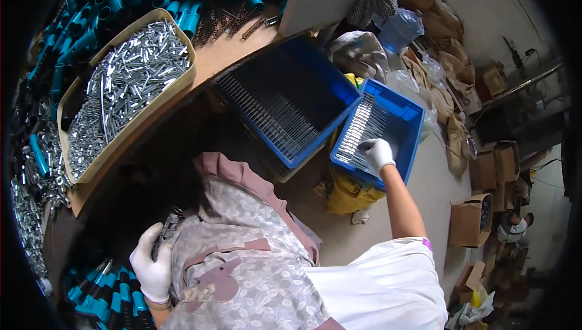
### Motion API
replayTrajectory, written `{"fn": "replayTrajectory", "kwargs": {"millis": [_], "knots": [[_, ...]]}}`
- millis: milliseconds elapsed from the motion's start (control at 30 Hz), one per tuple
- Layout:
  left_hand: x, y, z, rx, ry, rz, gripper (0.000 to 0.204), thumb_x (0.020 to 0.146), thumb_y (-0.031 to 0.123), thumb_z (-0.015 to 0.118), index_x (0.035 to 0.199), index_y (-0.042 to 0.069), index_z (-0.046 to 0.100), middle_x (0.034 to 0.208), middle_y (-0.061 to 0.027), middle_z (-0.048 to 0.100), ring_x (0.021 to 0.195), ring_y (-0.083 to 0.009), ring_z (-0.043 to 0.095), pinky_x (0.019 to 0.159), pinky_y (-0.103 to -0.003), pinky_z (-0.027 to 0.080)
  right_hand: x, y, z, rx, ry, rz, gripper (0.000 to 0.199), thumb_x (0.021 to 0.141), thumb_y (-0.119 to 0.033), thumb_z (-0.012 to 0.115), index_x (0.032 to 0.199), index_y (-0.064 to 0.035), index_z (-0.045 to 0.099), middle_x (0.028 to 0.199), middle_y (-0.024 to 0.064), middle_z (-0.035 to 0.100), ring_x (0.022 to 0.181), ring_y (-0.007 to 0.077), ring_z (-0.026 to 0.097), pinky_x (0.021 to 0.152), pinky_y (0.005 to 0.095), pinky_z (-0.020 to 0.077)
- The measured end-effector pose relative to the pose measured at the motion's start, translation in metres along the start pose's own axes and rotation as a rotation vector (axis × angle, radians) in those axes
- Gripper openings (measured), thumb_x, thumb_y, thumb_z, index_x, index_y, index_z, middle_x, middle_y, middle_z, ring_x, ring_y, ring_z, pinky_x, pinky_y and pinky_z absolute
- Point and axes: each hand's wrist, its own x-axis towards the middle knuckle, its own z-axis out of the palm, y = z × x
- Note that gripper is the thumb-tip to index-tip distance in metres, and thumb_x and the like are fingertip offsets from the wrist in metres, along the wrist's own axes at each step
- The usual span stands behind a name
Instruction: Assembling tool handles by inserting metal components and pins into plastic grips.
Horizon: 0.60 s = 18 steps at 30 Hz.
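Holds a dark metal piece (167,228) in the gloved left hand (151,263), low beside the left side of a patterned apron (248,275). Curls the fingers closed around it, leaving the upper end uncovered and tilted slightly rightward. Reaches with the gloved right hand (380,153) over the near edge of a small blue crate (400,103), toward metal rods (362,118) laid side by side along the crate's left edge. Bends the fingers inward, nearly together, at the rods' right ends; cannot tell whether touching or gripping one. Has a larger blue crate (341,86) just left of the small one, with more slim rods (279,118) lined up along its left edge. Shows a yellow bag (351,193) below the small crate's near edge. Has, on the workbench (257,40), a tan bin (140,110) of short metal pins (136,66) near the front edge, dark springs (227,24) right of the bin, and heaped teal tubes (112,3) toward the far edge. Shows teal-and-black handles (109,300) below the workbench's left corner, and an open cardboard box (467,222) on the floor, well right of the crates.
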Motion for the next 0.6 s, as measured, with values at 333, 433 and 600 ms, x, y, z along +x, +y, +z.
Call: {"fn": "replayTrajectory", "kwargs": {"millis": [333,433,600], "knots": [[-0.003,0.007,0.007,0.021,0.067,0.096,0.032,0.077,-0.008,0.067,0.109,-0.007,0.067,0.099,-0.0160,0.069,0.086,-0.0214,0.068,0.081,-0.029,0.053,0.014,-0.039,0.035,-0.783,-0.144,-0.087,0.018,0.081,-0.016,0.062,0.088,-0.0095,0.077,0.093,0.0186,0.073,0.087,0.0358,0.071,0.076,0.0426,0.0566],[-0.007,0.006,0.006,0.013,0.083,0.057,0.033,0.077,-0.008,0.067,0.110,-0.008,0.067,0.099,-0.0164,0.070,0.088,-0.0225,0.068,0.082,-0.030,0.053,0.013,-0.043,0.039,-0.714,-0.102,0.018,0.019,0.080,-0.012,0.062,0.091,-0.0040,0.076,0.094,0.0222,0.073,0.089,0.0362,0.072,0.076,0.0442,0.0575],[-0.011,-0.001,0.005,0.016,0.097,0.092,0.035,0.076,-0.007,0.068,0.111,-0.007,0.068,0.102,-0.0182,0.072,0.093,-0.0259,0.070,0.086,-0.032,0.053,0.017,-0.039,0.039,-0.666,-0.157,0.100,0.023,0.078,-0.015,0.065,0.093,-0.0017,0.075,0.098,0.0244,0.072,0.094,0.0378,0.072,0.081,0.0448,0.0574]]}}
